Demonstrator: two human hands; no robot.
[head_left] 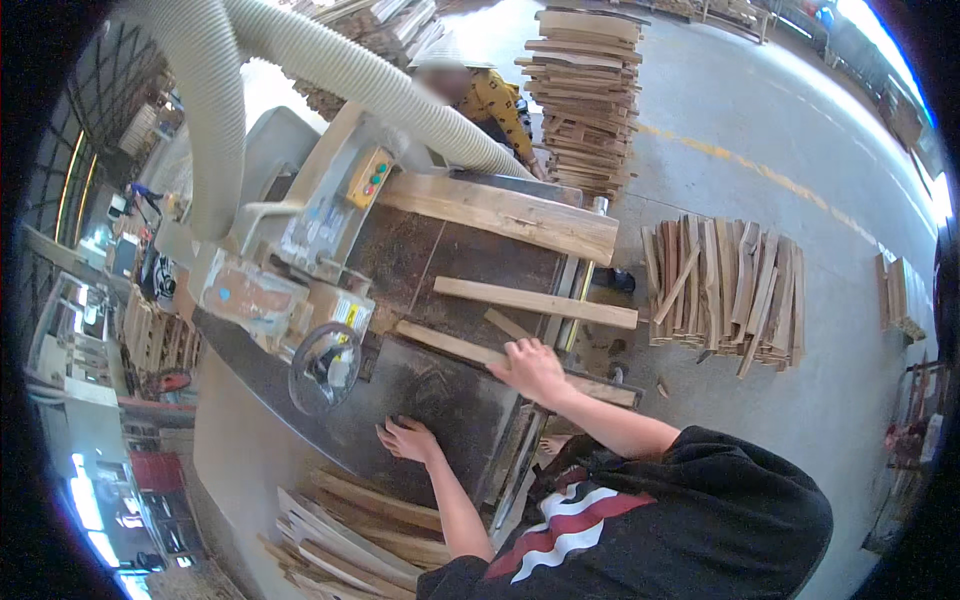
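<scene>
My right hand (533, 372) is closed over a narrow wooden strip (447, 341), which lies across the dark metal machine table and points toward the machine head. A short wood offcut (506, 323) lies just beyond that hand. My left hand (408, 440) rests on the near part of the table (440, 405) with its fingers apart and nothing in it. Farther back on the table lie a second wooden strip (540, 302) and a wide, thick wooden board (500, 212). The palm side of my right hand is hidden.
A woodworking machine (300, 270) with a black handwheel (325, 368), green and red buttons and thick ribbed hoses (370, 85) stands at left. Beyond the table a person (490, 105) wears a yellow patterned top. Wood stacks (585, 105) stand behind, at right (725, 290) and at lower left (350, 525).
</scene>
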